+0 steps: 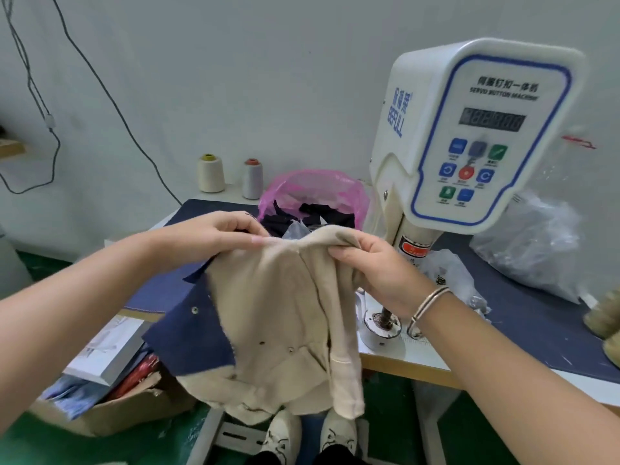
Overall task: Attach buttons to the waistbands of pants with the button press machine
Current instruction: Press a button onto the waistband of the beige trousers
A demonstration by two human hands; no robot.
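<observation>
Both of my hands hold one beige garment up in front of me, above the near edge of the table (pixel 419 362). My left hand (pixel 214 231) pinches the top edge with curled fingers, and my right hand (pixel 375 266) grips the same edge a little lower, fingers folded round a bunched bit of cloth. The beige pants (pixel 281 317) hang from that edge, so their long axis runs top to bottom, upper hem toward the machine and loose end pointing down at my feet. I count three small metal studs showing: two on the beige cloth low in the middle and one on the navy panel (pixel 191 340) that sticks out on the left side of the garment. One button press machine (pixel 469 135) stands on the table to the right, its control face turned toward me, and its round lower die (pixel 382 322) sits just beside my right wrist, below it. Two bangles (pixel 431 302) circle that wrist. Behind the garment is one pink plastic bag (pixel 312 193) with dark cloth pieces in it, and two thread cones (pixel 211 172) stand against the wall. One crumpled clear bag (pixel 536 243) lies on the table at the far right. Two pale shoes (pixel 308 434) show beneath the hanging cloth, and one cardboard box (pixel 110 411) sits on the green floor to the left.
</observation>
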